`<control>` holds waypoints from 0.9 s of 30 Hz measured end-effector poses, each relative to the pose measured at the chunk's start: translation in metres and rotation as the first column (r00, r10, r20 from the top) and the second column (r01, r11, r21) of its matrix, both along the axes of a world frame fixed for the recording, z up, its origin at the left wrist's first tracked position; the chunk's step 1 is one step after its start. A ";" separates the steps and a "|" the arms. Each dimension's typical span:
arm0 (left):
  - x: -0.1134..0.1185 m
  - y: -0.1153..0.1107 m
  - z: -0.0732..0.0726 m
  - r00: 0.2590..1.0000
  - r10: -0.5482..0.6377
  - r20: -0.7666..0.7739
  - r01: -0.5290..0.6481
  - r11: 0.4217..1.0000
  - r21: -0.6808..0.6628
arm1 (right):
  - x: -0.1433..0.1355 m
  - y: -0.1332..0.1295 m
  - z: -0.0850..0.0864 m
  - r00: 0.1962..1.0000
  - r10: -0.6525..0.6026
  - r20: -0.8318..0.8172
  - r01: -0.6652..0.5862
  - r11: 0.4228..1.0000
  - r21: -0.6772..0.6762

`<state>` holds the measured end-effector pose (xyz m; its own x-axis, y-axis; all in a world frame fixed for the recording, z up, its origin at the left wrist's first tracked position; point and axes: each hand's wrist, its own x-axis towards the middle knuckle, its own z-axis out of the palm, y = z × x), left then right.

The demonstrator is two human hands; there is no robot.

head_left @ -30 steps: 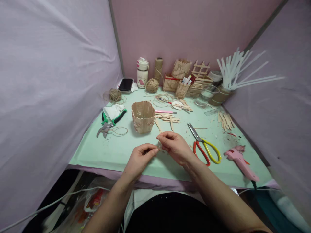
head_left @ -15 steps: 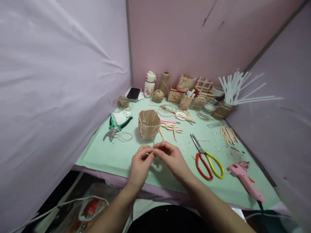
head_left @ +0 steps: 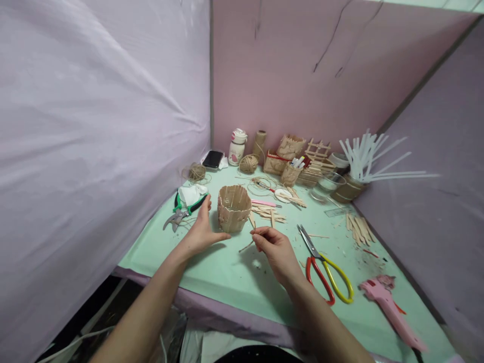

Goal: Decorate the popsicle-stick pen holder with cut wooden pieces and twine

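Note:
A small wooden-slat basket with a wavy rim stands upright on the green table. My left hand is at its left side, thumb and fingers spread apart, with nothing in it. Whether it touches the basket I cannot tell. In front and to the right of the basket, my right hand pinches a short piece of twine between thumb and fingertips. One end of it hangs toward the lower left. Green-handled pliers lie just left of my left hand, partly under a white tissue.
Scissors with red and yellow handles lie right of my right hand, a pink glue gun farther right. Wooden sticks lie behind. Along the back are a bottle, twine balls, a glass bowl and white glue sticks.
My hands were together in front of the basket. My left hand has let go and moved left beside the basket, opening; my right hand keeps the twine. The camera view has tilted up slightly.

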<state>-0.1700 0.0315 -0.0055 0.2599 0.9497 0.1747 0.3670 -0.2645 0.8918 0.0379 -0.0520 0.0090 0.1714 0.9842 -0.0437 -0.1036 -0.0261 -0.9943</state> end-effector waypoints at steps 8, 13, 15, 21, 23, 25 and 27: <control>0.020 0.022 0.004 0.985 -0.155 0.079 0.154 0.988 0.013 | 0.000 -0.001 -0.005 0.996 0.094 0.000 -0.094 0.996 -0.001; 0.035 0.020 0.014 0.969 -0.095 0.230 0.120 0.988 -0.096 | 0.004 0.005 0.006 0.989 0.103 0.106 -0.108 0.993 0.049; 0.045 0.019 0.021 0.936 -0.047 0.349 0.128 0.969 -0.211 | 0.006 0.013 0.014 0.983 0.082 0.161 -0.100 0.990 0.103; 0.074 0.018 0.031 0.784 0.090 0.615 0.218 0.887 -0.407 | 0.010 0.036 0.037 0.912 -0.136 0.386 0.014 0.953 0.302; 0.077 0.018 0.029 0.775 0.131 0.619 0.197 0.880 -0.433 | 0.010 0.039 0.038 0.864 -0.196 0.464 0.040 0.945 0.324; 0.077 0.018 0.026 0.775 0.147 0.615 0.178 0.883 -0.435 | 0.009 0.040 0.037 0.819 -0.205 0.537 0.020 0.943 0.331; 0.075 0.019 0.024 0.778 0.153 0.609 0.160 0.890 -0.428 | 0.008 0.041 0.035 0.774 -0.215 0.595 0.000 0.940 0.340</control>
<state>-0.0953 0.0501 0.0180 0.2481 0.9598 -0.1312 -0.2979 0.2045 0.9325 0.0456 -0.0112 0.0442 0.1606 0.9000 0.4051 0.5488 0.2598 -0.7946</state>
